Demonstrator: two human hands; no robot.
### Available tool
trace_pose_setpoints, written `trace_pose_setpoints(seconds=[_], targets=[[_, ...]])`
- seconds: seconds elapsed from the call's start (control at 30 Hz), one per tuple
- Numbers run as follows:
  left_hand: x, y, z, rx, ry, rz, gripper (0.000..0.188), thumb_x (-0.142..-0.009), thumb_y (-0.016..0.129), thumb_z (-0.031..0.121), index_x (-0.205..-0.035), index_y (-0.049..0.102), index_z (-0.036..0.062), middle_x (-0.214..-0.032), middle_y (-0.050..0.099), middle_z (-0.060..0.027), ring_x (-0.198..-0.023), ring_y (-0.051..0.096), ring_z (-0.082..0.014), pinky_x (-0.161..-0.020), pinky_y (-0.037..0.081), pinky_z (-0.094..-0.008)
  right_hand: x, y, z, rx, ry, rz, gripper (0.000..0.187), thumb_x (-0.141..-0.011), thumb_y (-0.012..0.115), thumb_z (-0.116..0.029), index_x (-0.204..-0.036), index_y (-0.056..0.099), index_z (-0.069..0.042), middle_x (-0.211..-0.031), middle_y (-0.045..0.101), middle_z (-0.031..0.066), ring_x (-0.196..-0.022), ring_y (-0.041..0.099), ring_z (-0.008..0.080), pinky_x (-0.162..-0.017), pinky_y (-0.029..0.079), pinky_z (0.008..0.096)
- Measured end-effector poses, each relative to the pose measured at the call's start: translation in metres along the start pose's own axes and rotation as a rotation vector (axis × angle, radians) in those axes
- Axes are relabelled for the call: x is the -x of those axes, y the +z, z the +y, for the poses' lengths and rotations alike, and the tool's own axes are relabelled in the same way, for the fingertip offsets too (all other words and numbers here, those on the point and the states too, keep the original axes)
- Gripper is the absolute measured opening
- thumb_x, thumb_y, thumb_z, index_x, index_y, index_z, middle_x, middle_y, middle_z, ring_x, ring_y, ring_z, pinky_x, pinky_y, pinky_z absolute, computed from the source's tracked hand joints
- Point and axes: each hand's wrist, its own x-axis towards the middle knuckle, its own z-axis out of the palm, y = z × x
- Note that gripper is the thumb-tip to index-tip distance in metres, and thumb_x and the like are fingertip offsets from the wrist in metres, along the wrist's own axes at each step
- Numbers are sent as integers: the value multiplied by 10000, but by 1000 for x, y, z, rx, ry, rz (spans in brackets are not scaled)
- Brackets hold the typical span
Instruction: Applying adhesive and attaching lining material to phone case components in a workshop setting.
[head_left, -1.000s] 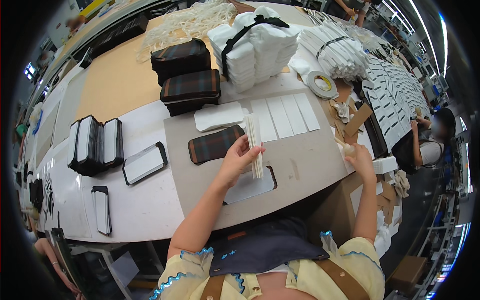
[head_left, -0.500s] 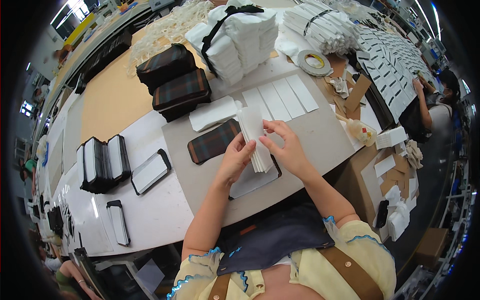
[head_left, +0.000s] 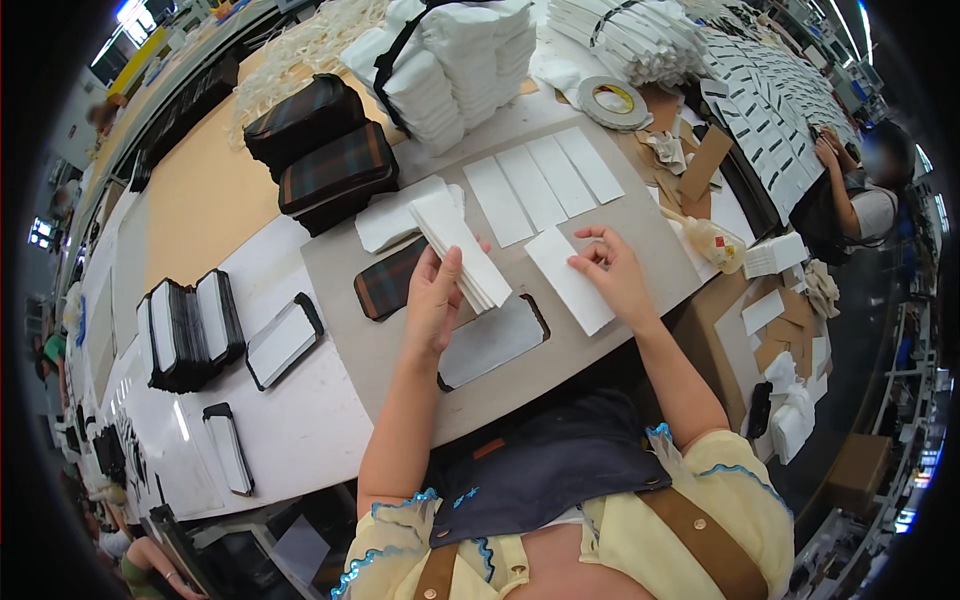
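Note:
My left hand (head_left: 434, 292) is closed around a small stack of long white strips (head_left: 462, 258), thumb on top. Over the right part of the grey board (head_left: 400, 395), my right hand (head_left: 612, 275) pinches one white strip (head_left: 562, 280) at its edge, its other fingers partly bent. Below the hands lies a pale panel with dark-edged ends (head_left: 496, 344). A dark plaid panel (head_left: 385, 282) sits partly behind my left hand, with a white padding piece (head_left: 392, 216) beyond it. Several white strips (head_left: 548, 180) lie side by side farther back.
Two plaid pouches (head_left: 338, 172) and a tied bundle of white padding (head_left: 450, 85) stand at the back. Dark-edged panels (head_left: 190, 330) are piled at left. A tape roll (head_left: 613, 103) and a plastic bottle (head_left: 714, 246) lie at right; another person (head_left: 870, 190) works beyond.
One white strip has come away from the stack into my right hand, which moved right. My left hand has shifted left with the stack, now tilted, uncovering more of the pale panel.

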Motion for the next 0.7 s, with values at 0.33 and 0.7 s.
trace_pose_setpoints(seconds=[0.33, 0.7], targets=[[2, 4, -5, -31, -47, 6, 578, -1074, 581, 340, -1490, 403, -19, -1445, 573, -152, -1350, 580, -262, -1057, 557, -406, 16, 19, 6, 814, -429, 49, 233, -881, 771, -124, -1104, 711, -92, -878, 607, 10, -871, 556, 201, -932, 372, 402], [5, 5, -26, -63, -110, -166, 622, -999, 721, 284, -1509, 458, 42, -1385, 613, -79, -1257, 589, -162, -1067, 486, -357, 19, 65, -28, 165, -379, 32, 346, -935, 720, -183, -1243, 712, -24, -1158, 619, 90, -1070, 550, 269, -994, 393, 409]])
